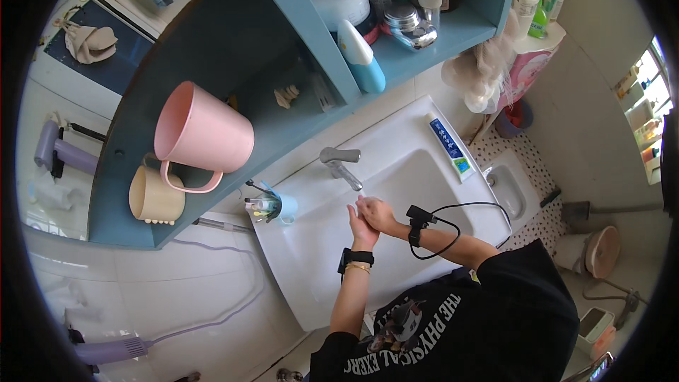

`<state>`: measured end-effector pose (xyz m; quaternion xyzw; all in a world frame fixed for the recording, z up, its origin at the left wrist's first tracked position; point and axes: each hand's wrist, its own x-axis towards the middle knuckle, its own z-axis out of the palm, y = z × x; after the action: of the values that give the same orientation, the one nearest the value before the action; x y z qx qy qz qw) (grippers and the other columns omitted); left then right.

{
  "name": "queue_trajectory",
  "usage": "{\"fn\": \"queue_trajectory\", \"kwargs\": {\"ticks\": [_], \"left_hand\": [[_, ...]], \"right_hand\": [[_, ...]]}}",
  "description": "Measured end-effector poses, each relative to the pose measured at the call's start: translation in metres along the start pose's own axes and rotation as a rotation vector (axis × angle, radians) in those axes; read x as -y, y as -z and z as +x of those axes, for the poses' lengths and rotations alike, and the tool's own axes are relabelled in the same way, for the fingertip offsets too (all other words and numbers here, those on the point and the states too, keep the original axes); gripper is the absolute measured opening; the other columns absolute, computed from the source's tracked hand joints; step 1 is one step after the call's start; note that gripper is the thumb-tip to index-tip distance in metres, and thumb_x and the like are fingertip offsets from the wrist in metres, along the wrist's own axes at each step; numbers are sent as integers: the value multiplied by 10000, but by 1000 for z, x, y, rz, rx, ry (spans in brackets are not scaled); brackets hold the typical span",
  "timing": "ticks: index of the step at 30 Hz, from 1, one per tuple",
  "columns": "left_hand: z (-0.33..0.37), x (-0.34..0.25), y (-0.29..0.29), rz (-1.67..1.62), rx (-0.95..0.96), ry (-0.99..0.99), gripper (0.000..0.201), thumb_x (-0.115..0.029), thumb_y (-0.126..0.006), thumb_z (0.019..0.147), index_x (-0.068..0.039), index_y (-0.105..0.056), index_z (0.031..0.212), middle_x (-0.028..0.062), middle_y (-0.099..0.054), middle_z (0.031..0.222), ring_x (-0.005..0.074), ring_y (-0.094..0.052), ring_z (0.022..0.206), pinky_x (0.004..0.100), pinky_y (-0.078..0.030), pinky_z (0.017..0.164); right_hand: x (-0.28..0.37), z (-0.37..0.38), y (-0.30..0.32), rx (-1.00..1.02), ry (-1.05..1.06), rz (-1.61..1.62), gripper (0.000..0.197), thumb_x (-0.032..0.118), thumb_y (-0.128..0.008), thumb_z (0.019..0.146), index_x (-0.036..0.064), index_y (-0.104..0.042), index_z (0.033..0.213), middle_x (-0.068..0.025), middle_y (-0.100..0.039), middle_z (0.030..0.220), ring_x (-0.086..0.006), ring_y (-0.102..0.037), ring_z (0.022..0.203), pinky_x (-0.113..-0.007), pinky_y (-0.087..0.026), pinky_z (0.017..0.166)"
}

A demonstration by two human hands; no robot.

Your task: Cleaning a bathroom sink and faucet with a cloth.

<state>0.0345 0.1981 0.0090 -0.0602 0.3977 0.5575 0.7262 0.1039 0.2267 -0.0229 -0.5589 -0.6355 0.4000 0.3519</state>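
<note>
Touching just below the faucet [342, 164] near the frame's centre, the left hand [361, 232] was open, palm showing, and the right hand [379, 215] bent loosely over it; neither visibly gripped an object. The white sink [300, 276] lay beneath, presumably to catch drips.

The person's hands are touching. The right hand [378, 215] lies against the left hand [361, 231], its back turned up and its fingers bent inward, covering part of the left's palm. The left palm faces up, its fingers partly hidden. The left forearm [349, 298] reaches them from below, the right forearm [456, 246] slantwise from lower right.
</note>
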Motion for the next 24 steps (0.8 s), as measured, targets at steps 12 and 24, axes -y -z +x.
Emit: {"fn": "queue_trajectory", "kwargs": {"ticks": [12,24], "left_hand": [[9,2,12,107,82,-32,662,-608,-228,869,-129,-334,1314,39,-383,1327,214,-333,1235,365,-214,1041],[14,4,68,894,-289,-413,223,-81,-620,760,-4,-531,949,74,-594,890,132,-554,739,268,-449,637]], "right_hand": [[-9,2,-14,-13,64,95,249,249,-493,833,33,-546,723,-187,-570,752,-378,-557,747,-457,-439,622],[-27,46,25,233,64,37,242,247,-486,853,25,-575,821,-174,-566,686,-324,-554,650,-411,-438,605]]}}
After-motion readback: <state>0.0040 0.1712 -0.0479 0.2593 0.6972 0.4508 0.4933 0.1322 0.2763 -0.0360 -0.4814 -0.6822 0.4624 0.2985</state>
